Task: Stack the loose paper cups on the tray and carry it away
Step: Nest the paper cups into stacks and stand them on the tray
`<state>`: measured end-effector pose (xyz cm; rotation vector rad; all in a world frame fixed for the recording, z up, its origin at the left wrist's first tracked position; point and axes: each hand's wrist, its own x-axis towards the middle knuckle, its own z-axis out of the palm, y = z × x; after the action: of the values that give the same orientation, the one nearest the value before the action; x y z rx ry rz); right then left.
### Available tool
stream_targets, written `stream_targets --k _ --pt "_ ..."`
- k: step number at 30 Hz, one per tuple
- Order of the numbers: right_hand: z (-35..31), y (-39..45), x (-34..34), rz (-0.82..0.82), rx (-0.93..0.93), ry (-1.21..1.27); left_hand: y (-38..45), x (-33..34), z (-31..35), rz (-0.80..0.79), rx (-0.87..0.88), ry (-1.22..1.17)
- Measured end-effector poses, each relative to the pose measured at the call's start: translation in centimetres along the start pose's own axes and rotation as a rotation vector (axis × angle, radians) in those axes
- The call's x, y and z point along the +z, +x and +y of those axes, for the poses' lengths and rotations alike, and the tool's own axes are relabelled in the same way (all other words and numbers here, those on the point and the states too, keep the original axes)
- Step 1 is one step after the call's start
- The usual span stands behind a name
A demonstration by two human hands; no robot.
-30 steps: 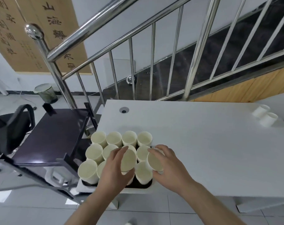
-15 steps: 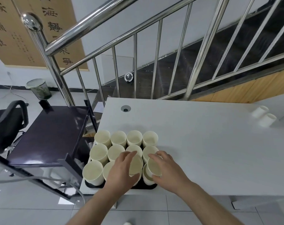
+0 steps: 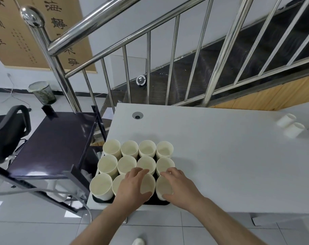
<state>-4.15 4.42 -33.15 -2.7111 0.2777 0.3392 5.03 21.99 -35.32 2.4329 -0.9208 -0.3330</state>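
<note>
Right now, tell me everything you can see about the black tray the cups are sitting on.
The black tray lies flat at the near left corner of the white table. Only slivers of it show: a dark near edge with rounded corners, and dark gaps between cups. Cream paper cups, some nested in stacks, stand upright on it in three rows of four. The left hand and right hand grip near-row cups, not the tray. Its material cannot be told.

White table (image 3: 220,156) bears black tray (image 3: 157,202), apparently two tipped cups (image 3: 289,125).
</note>
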Motion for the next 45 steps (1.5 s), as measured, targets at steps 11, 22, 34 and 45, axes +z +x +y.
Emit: stream_targets --k 11,22,34,45 --pt "0.3 0.5 0.7 -0.005 -0.008 -0.016 0.0 0.3 -0.1 -0.019 -0.05 0.057" --pt "0.6 -0.9 -0.3 0.096 -0.031 -0.021 0.4 0.2 2.4 0.045 -0.011 0.045" --pt "10.3 -9.4 -5.7 0.292 0.11 0.041 3.0 4.3 14.5 0.068 0.145 -0.024" --pt "23.1 -20.0 -8.3 0.313 0.364 0.037 4.1 12.9 28.0 -0.025 0.288 -0.059"
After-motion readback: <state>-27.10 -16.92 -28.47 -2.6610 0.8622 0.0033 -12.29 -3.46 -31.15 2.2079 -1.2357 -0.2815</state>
